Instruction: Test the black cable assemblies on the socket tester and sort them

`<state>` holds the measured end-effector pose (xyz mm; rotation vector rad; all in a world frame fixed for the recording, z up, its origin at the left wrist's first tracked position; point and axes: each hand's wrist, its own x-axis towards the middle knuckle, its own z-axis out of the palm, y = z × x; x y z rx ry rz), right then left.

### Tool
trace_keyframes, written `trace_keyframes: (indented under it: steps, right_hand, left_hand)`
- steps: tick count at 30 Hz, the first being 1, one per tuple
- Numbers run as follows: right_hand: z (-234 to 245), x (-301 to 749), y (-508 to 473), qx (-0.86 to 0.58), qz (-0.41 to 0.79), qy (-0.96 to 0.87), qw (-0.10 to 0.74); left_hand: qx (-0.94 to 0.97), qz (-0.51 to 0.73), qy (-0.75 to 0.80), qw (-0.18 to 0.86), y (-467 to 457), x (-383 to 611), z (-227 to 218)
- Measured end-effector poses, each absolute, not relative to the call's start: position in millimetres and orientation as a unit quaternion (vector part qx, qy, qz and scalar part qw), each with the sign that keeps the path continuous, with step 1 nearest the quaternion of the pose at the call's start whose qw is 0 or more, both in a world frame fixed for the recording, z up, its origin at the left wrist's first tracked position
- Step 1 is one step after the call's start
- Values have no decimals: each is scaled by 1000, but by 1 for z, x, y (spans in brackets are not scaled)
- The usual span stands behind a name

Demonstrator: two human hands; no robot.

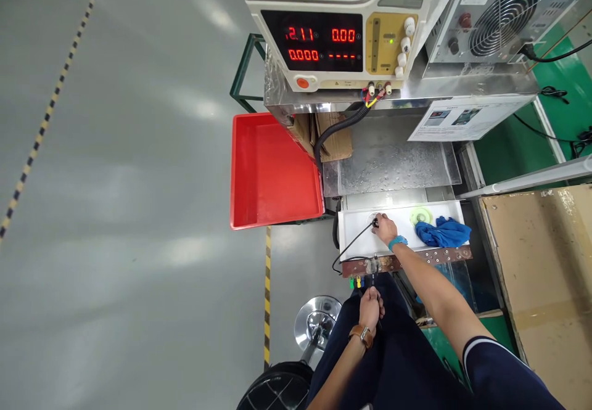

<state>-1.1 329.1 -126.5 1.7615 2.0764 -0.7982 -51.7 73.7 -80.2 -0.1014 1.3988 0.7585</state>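
Left hand [370, 309] grips a dark probe; right hand [385, 227] pinches another; meter [335, 31] reads 0.000.

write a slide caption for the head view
Right hand presses a black probe onto the white tray; left hand rests near lap.

This is a factory floor, at an electrical test station. A bench power supply [335, 31] with red digit readouts sits on a steel shelf [462, 86] beside a vented metal unit with a fan grille [502, 21], and a printed instruction sheet [467, 117] hangs from the shelf's front edge. The grey painted floor [129, 182] carries yellow-and-black hazard tape [267, 293], with a red plastic bin [271, 172] and cardboard cartons [541, 262] alongside.
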Motion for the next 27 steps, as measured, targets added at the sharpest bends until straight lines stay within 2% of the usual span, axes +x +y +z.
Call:
trace_keyframes:
  steps: [4, 22, 27]
  right_hand:
    - [-128, 0, 329, 615, -283, 721, 149]
    - [-139, 5, 325, 621, -301, 714, 117]
    - [-143, 5, 324, 624, -312, 708, 112]
  left_hand:
    - [30, 336, 653, 678, 75, -54, -84]
    - [86, 323, 663, 670, 85, -53, -109]
    - [192, 279, 665, 666, 82, -58, -127]
